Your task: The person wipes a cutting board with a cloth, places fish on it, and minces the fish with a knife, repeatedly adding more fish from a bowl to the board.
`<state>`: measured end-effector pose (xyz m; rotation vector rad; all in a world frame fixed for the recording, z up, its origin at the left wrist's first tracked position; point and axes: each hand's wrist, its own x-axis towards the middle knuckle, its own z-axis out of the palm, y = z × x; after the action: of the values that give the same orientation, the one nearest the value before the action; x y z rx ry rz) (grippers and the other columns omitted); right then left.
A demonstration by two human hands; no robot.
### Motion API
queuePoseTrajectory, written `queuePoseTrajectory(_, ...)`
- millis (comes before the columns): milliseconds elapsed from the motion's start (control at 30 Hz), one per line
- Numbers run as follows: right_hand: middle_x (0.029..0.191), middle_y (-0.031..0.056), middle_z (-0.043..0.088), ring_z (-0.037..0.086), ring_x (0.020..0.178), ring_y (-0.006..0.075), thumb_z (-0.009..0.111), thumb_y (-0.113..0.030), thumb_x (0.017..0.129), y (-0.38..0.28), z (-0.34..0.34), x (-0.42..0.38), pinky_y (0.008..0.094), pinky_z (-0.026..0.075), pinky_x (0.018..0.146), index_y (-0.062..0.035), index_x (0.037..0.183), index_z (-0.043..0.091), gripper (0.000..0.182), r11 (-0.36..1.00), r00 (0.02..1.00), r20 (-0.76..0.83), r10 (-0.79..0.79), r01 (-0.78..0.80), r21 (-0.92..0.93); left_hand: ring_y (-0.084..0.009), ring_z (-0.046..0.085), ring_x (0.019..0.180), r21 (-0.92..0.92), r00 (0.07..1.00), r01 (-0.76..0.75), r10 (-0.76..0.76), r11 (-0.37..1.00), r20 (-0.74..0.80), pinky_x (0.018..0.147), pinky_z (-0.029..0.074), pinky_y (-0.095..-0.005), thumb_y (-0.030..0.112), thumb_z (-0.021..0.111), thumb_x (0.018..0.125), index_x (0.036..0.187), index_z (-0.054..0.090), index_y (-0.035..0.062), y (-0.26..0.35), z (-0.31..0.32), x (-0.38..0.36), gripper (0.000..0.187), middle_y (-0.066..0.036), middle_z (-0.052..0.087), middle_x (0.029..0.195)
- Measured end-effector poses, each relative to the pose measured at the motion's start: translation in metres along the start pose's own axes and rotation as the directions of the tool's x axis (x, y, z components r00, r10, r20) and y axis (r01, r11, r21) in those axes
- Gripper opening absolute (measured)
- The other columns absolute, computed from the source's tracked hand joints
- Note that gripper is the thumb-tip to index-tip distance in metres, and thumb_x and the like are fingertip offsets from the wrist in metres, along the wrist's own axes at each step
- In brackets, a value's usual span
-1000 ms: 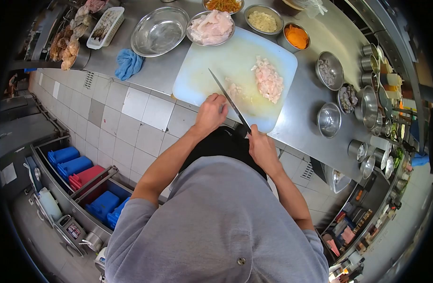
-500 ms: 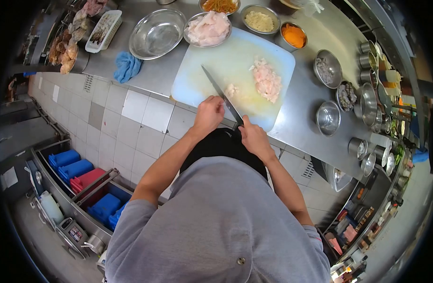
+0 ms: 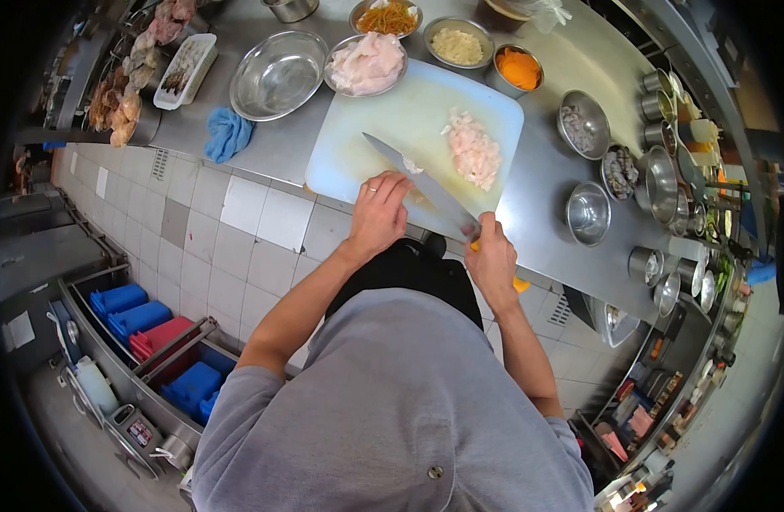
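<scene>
My right hand [image 3: 492, 256] is wrapped round the handle of a long knife [image 3: 440, 194], whose blade lies flat over the near part of the white cutting board [image 3: 358, 124]. A small bit of pale meat [image 3: 411, 165] rests on the blade. Beside the blade, near its middle, is my left hand [image 3: 380, 207], fingers curled together; whatever they hold, if anything, is hidden. Diced pale meat [image 3: 475, 151] forms a pile on the board's right side. A steel bowl of pale meat pieces [image 3: 368, 64] stands at the board's far left edge.
Left of the board are an empty steel bowl [image 3: 278, 77], a blue cloth [image 3: 228, 135] and a white basket [image 3: 185, 72]. Bowls of orange slices [image 3: 518, 68] and minced food [image 3: 457, 46] stand behind it. More steel bowls [image 3: 589, 214] line the right.
The knife has turned from edge-on to flat, with a bit of meat now on its blade. My right hand has moved right, and my left hand's back has turned up.
</scene>
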<state>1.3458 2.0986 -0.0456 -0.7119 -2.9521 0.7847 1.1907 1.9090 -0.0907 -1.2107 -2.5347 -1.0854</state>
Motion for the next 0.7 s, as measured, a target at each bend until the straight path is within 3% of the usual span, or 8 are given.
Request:
queuePoseTrajectory(100,0.094,0.0203,0.065,0.071,0.083,0.0445,0.081,0.000,0.080,-0.005,-0.007,-0.004,0.0521,0.058,0.068,-0.0045,0.112,0.046,0.047,0.999,1.000,-0.009,-0.008,0.007,-0.052,-0.0320,0.056,0.131,0.160,0.994,-0.045,0.029,0.986,0.102,0.112,0.041,-0.0475,-0.007,0.065,0.077,0.128,0.066,0.0036,0.001,0.002,0.010,0.052,-0.013,0.064,0.132)
queuePoseTrajectory(200,0.094,0.0193,0.065,0.071,0.083,0.0438,0.081,0.000,0.080,-0.004,-0.007,-0.008,0.0517,0.059,0.068,-0.0053,0.111,0.047,0.046,0.998,1.000,-0.015,-0.015,0.014,-0.060,-0.0290,0.054,0.136,0.206,0.970,-0.122,0.073,0.971,0.231,0.117,0.038,-0.0492,-0.004,0.064,0.078,0.134,0.064,0.0043,-0.004,0.008,0.021,0.056,-0.013,0.063,0.137)
queuePoseTrajectory(300,0.094,0.0189,0.066,0.070,0.083,0.0428,0.079,0.000,0.082,-0.004,-0.010,-0.010,0.0519,0.058,0.068,-0.0066,0.109,0.049,0.041,1.000,1.000,0.001,-0.007,0.007,-0.004,-0.0306,0.054,0.137,0.133,0.984,-0.091,0.068,0.987,0.164,0.116,0.038,-0.0492,-0.008,0.062,0.076,0.133,0.066,0.0062,-0.007,0.006,0.028,0.059,-0.013,0.063,0.139)
queuePoseTrajectory(400,0.090,0.0197,0.068,0.070,0.082,0.0435,0.075,-0.003,0.086,0.003,-0.007,-0.015,0.0530,0.057,0.068,-0.0064,0.106,0.051,0.031,0.995,0.998,0.055,-0.039,0.034,0.096,-0.0337,0.057,0.134,-0.038,0.999,0.012,-0.013,0.999,-0.034,0.114,0.040,-0.0467,-0.013,0.057,0.075,0.129,0.068,0.0077,-0.014,-0.022,0.038,0.058,-0.015,0.064,0.138)
queuePoseTrajectory(500,0.083,0.0218,0.068,0.068,0.080,0.0466,0.069,-0.007,0.091,0.004,-0.005,-0.021,0.0551,0.055,0.070,-0.0053,0.106,0.054,0.022,0.978,0.976,0.177,-0.127,0.093,0.188,-0.0361,0.060,0.127,-0.070,0.969,0.186,-0.195,0.980,-0.152,0.111,0.043,-0.0457,-0.014,0.054,0.077,0.123,0.070,0.0069,-0.032,-0.043,0.036,0.053,-0.015,0.065,0.134)
queuePoseTrajectory(633,0.080,0.0251,0.067,0.067,0.081,0.0512,0.066,-0.008,0.093,0.011,0.012,-0.023,0.0583,0.052,0.073,-0.0058,0.108,0.057,0.017,0.962,0.948,0.244,-0.204,0.148,0.227,-0.0351,0.061,0.122,-0.075,0.938,0.250,-0.260,0.965,-0.229,0.105,0.044,-0.0446,-0.010,0.056,0.080,0.121,0.069,0.0069,-0.058,-0.058,0.026,0.046,-0.015,0.065,0.129)
queuePoseTrajectory(700,0.083,0.0261,0.068,0.067,0.084,0.0517,0.065,-0.009,0.093,0.015,0.008,-0.017,0.0590,0.052,0.074,-0.0069,0.109,0.058,0.017,0.968,0.945,0.301,-0.128,0.053,0.244,-0.0325,0.060,0.122,-0.072,0.936,0.254,-0.264,0.964,-0.233,0.101,0.042,-0.0434,-0.008,0.059,0.081,0.122,0.068,0.0074,-0.065,-0.061,0.014,0.045,-0.013,0.065,0.128)
